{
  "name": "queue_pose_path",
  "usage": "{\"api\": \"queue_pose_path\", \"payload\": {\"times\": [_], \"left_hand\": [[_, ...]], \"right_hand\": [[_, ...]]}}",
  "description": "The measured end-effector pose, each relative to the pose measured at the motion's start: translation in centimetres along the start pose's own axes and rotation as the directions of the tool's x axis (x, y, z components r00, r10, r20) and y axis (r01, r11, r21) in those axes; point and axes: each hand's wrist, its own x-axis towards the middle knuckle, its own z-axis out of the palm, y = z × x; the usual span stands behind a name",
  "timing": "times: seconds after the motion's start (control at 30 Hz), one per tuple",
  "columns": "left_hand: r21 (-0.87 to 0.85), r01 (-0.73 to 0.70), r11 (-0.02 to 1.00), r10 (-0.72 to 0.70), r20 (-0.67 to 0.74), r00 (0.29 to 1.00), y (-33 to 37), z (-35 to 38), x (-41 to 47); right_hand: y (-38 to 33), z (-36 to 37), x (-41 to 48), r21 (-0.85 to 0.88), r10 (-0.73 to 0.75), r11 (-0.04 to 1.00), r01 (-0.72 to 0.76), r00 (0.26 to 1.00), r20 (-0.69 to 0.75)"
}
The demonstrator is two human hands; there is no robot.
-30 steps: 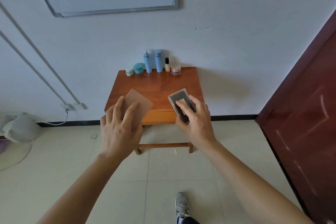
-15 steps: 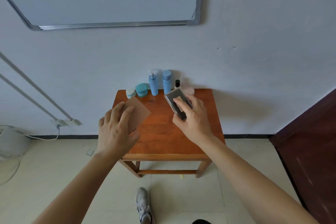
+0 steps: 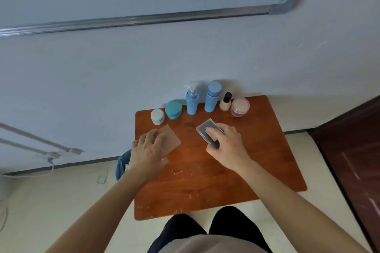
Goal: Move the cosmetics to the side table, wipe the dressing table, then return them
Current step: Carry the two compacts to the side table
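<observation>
A small wooden table (image 3: 216, 181) stands against the wall. Along its back edge stand a white jar (image 3: 157, 116), a teal jar (image 3: 173, 109), a blue pump bottle (image 3: 192, 101), a blue capped bottle (image 3: 212, 96), a small bottle with a black cap (image 3: 225, 102) and a pink jar (image 3: 240, 107). My left hand (image 3: 148, 149) holds a flat tan case (image 3: 171, 138) low over the table's left part. My right hand (image 3: 227, 145) grips a grey compact with a dark edge (image 3: 206, 129) over the middle of the table.
A whiteboard with a metal frame (image 3: 144, 19) hangs on the wall above. A dark red door (image 3: 353, 146) is at the right. Something blue (image 3: 122, 165) stands on the floor left of the table, and cables (image 3: 51, 155) run along the left wall.
I have walked up to the table; it now lies directly under my hands. Both hands still hold the same two cases, now low over the tabletop.
</observation>
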Motion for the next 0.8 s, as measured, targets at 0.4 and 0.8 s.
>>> {"api": "queue_pose_path", "payload": {"times": [0.4, 0.8], "left_hand": [[-0.009, -0.032, 0.999, 0.034, 0.243, 0.970, -2.7, 6.9, 6.2], [0.002, 0.032, 0.999, -0.032, 0.180, 0.983, -0.9, 8.2, 6.0]], "right_hand": [[1.6, 6.9, 4.9, -0.056, 0.028, 0.998, -0.015, 0.967, 0.254], [2.3, 7.7, 7.3, -0.303, -0.145, 0.931, 0.206, 0.967, 0.212]]}}
